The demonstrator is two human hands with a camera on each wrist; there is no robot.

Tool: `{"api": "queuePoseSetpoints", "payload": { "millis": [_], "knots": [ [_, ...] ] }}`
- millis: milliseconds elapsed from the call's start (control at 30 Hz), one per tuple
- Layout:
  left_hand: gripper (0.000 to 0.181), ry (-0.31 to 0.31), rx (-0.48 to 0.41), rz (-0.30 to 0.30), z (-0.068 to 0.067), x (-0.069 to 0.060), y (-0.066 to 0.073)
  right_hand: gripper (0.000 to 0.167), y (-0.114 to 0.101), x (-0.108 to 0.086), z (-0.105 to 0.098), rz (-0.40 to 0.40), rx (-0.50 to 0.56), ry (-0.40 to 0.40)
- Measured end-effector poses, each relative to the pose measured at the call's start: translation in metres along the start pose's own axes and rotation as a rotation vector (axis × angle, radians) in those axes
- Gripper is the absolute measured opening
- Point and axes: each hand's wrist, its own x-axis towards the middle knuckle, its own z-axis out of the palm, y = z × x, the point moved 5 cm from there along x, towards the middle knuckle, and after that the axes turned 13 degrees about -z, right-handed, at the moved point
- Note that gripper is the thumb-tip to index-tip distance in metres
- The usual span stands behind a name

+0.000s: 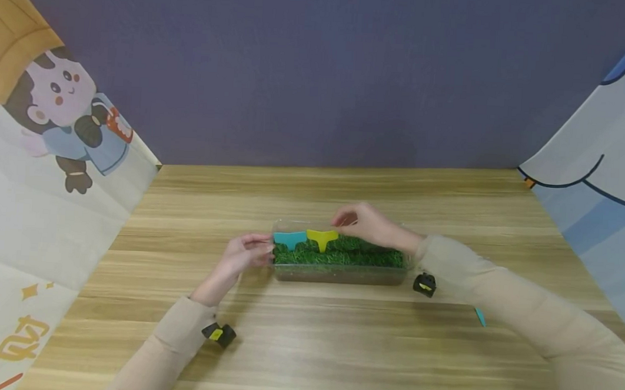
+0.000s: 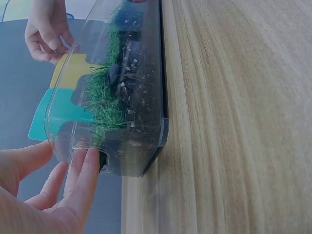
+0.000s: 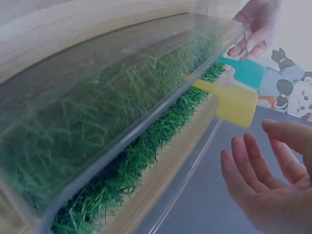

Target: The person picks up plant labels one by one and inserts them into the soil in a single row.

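Note:
A clear box holds green grass over dark soil. Two T-shaped tags stand in the grass near its left end: a teal one and, to its right, a yellow one. My left hand touches the box's left end with extended fingers. Above the box's back part, just right of the yellow tag, is my right hand; in the right wrist view its fingers are bent loosely, apart from the yellow tag, and hold nothing.
A teal piece lies on the wooden table, partly hidden by the right sleeve. Black wrist cameras are on both wrists. A dark panel stands behind the table, with printed cloths at the sides.

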Motion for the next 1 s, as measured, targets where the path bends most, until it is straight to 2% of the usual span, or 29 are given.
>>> {"api": "queuePoseSetpoints", "payload": {
  "millis": [400,1000],
  "knots": [
    [0.036,-0.004,0.008,0.015,0.001,0.000,0.000,0.018,0.004,-0.017,-0.015,-0.016,0.012,0.012],
    [0.037,0.000,0.014,0.000,0.002,0.000,0.000,0.020,0.015,-0.056,-0.051,0.044,0.017,0.062]
  ]
}}
